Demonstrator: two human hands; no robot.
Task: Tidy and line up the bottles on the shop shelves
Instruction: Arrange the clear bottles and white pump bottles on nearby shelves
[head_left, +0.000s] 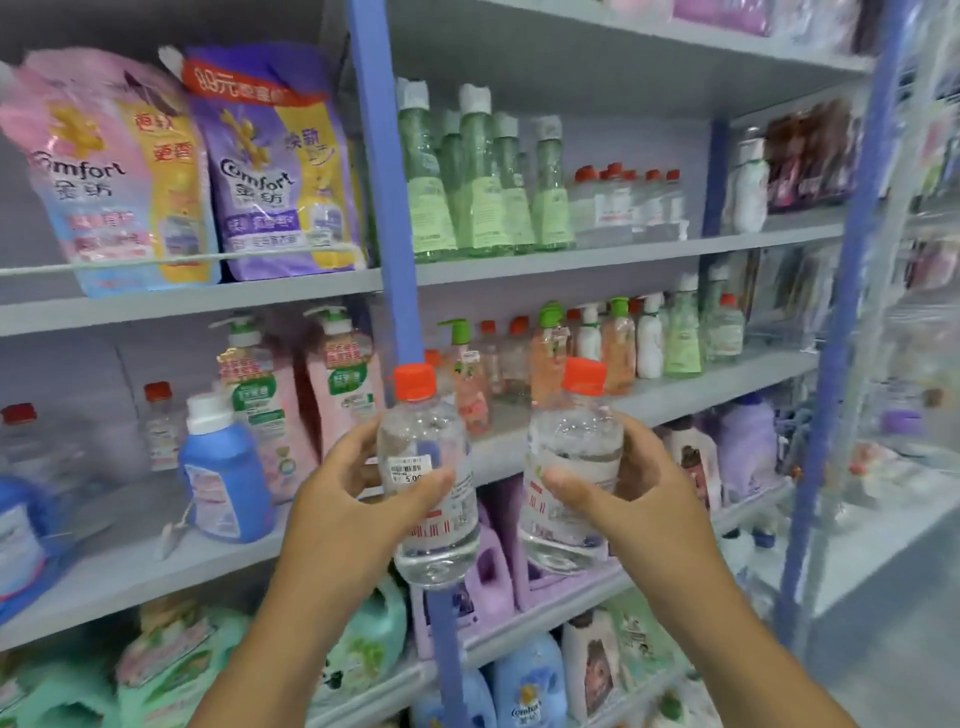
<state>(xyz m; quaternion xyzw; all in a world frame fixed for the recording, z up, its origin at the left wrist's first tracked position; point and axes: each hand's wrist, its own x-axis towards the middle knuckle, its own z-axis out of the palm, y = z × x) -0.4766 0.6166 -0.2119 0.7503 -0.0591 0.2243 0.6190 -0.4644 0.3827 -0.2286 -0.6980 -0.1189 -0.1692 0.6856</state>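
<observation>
**Two Clear Bottles Up in Front of the Blue Post**

Right before the blue upright post (387, 208) of the shelving, both hands were up and both were full. The left hand (348, 483) gripped a clear bottle with an orange cap (431, 488), fingers curled behind it and the thumb pressed across the white price sticker on its front. It stood nearly upright, directly in front of the post. Just to the right of the post, the right hand (634, 483) clutched a second clear orange-capped bottle (571, 478), tilted slightly with its cap leaning right, thumb across the label. The two bottles were close together but apart, held off the shelves in mid-air.

Right of the post and behind the hands, the middle shelf (675, 395) carried a crowded mix of small pump bottles (550, 348), peach, white and green. One shelf higher, still right of the post, tall green bottles (480, 176) stood grouped, with a cluster of small clear red-capped bottles (631, 202) beside them. Left of the post, pink and purple Comfort refill pouches (270, 161) leaned on the upper shelf, and below them stood a blue detergent jug (226, 467) and pink pump bottles (260, 395).
</observation>
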